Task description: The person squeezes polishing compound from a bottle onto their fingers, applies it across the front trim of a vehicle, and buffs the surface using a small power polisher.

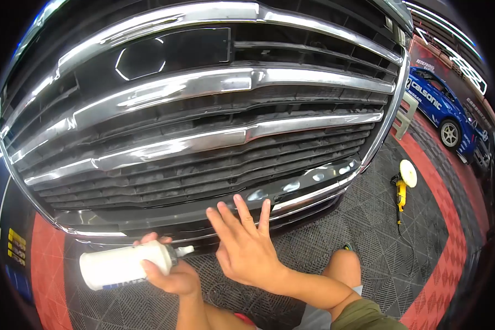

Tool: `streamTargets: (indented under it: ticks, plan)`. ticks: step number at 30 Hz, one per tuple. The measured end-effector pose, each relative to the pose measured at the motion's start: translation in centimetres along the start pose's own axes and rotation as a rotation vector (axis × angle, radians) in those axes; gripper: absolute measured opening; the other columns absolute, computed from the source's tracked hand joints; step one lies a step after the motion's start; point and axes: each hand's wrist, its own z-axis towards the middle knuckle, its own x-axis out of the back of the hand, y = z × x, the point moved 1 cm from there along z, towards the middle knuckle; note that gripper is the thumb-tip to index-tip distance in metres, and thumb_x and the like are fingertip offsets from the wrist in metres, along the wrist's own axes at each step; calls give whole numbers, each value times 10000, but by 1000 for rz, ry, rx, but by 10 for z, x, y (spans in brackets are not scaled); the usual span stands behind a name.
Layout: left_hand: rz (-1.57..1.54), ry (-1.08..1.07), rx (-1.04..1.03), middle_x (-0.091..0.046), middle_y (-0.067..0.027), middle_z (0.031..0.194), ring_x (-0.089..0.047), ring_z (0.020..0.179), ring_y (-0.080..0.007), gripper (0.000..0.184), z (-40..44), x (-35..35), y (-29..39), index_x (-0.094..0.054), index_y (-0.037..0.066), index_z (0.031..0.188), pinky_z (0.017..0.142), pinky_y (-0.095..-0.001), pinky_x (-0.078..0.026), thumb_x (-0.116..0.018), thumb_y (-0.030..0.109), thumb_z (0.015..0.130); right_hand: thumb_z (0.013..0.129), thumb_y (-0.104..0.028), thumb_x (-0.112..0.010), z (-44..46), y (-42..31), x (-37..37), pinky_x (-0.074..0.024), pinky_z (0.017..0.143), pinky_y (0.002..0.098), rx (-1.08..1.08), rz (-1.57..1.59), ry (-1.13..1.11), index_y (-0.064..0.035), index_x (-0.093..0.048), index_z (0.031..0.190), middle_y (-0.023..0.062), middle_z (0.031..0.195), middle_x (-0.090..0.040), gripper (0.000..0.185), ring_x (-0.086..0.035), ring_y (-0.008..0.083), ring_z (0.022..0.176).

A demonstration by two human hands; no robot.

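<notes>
The left hand (176, 279) is wrapped round the white bottle (121, 266), near its nozzle (185, 251), holding it tilted sideways below the grille (220, 173). It looks like light, squeezable plastic, likely slick when wet; I'd grip its shoulder. The right hand (248, 250) is spread wide before the dark trim (165, 221); contact I can't tell. Hard chrome edges crowd above; the floor (379, 234) leaves room rightward, short of the yellow polisher (402, 197).

Bottle (121, 265) partly covered by left hand (177, 279); blue print on underside unreadable. Bumper (148, 220) partly hidden behind right hand (250, 254). Grille (170, 93) top, green sleeve (366, 316) cut off. Polisher (401, 196), near floor's red strip (448, 223): cord end untraceable.
</notes>
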Motion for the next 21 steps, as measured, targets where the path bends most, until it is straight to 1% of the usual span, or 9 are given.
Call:
streamTargets:
  ticks: [2, 3, 6, 10, 13, 15, 18, 19, 21]
  plan:
    - [-14, 10, -29, -607, -153, 1197, -582, 941, -215, 511, 9, 9, 3, -413, -40, 1334, 910, -359, -462, -354, 381, 1051, 814, -215, -687, 3, -8, 8, -136, 1105, 778, 34, -14, 133, -76, -408, 1516, 236, 1539, -389, 767, -293, 472, 1456]
    - [-14, 54, -11, -608, -149, 1197, -581, 939, -214, 513, 12, 10, 7, -417, -42, 1331, 909, -360, -462, -355, 384, 1051, 817, -201, -686, 5, -9, -2, -153, 1097, 782, 62, 26, 13, -55, -396, 1519, 235, 1537, -392, 773, -277, 479, 1462]
    - [-18, 130, -5, -611, -138, 1190, -580, 932, -212, 533, 16, 10, 7, -420, -44, 1333, 893, -359, -469, -364, 400, 1042, 810, -118, -662, -2, -4, -6, -140, 1146, 724, 164, 253, 180, 2, -489, 1421, 153, 1411, -560, 647, -385, 414, 1432]
    - [-6, 85, -73, -596, -198, 1161, -573, 934, -229, 565, 2, -8, -6, -376, -52, 1362, 836, -356, -494, -396, 389, 1009, 797, -34, -608, -7, 24, 12, -140, 1167, 678, -110, 100, 487, 31, -494, 1392, 155, 1351, -593, 609, -423, 437, 1386]
    - [-10, -77, -97, -590, -202, 1156, -571, 944, -236, 566, -12, -21, -14, -366, -44, 1358, 838, -361, -494, -410, 389, 998, 786, 1, -598, -13, 35, 2, -155, 1161, 689, 5, 114, 207, 30, -500, 1375, 180, 1316, -598, 598, -422, 446, 1384]
    - [-46, -117, -171, -587, -190, 1164, -568, 956, -242, 553, -17, -30, -23, -365, -35, 1346, 833, -368, -493, -419, 388, 994, 791, 14, -586, -21, 39, 6, -172, 1160, 689, 182, 216, 286, 28, -520, 1353, 173, 1309, -598, 565, -427, 435, 1389]
    - [-67, -102, -144, -586, -179, 1177, -565, 960, -242, 545, -23, -40, -33, -371, -29, 1335, 830, -364, -489, -418, 394, 994, 796, 18, -582, -17, 57, 20, -164, 1162, 689, -33, 146, 548, 25, -509, 1366, 183, 1344, -584, 575, -405, 437, 1406]
    - [-61, -111, -140, -586, -170, 1182, -563, 952, -236, 546, -26, -43, -35, -371, -30, 1337, 833, -361, -485, -413, 392, 993, 796, 19, -575, -14, 62, 22, -148, 1164, 691, -176, 88, 459, 30, -479, 1385, 176, 1414, -554, 597, -375, 435, 1426]
    - [-71, -95, -96, -586, -172, 1180, -562, 949, -237, 541, -33, -48, -38, -371, -30, 1336, 836, -364, -485, -411, 385, 991, 811, -12, -584, -22, 77, 15, -137, 1169, 687, -27, 131, 212, 34, -461, 1380, 139, 1432, -545, 584, -379, 433, 1411]
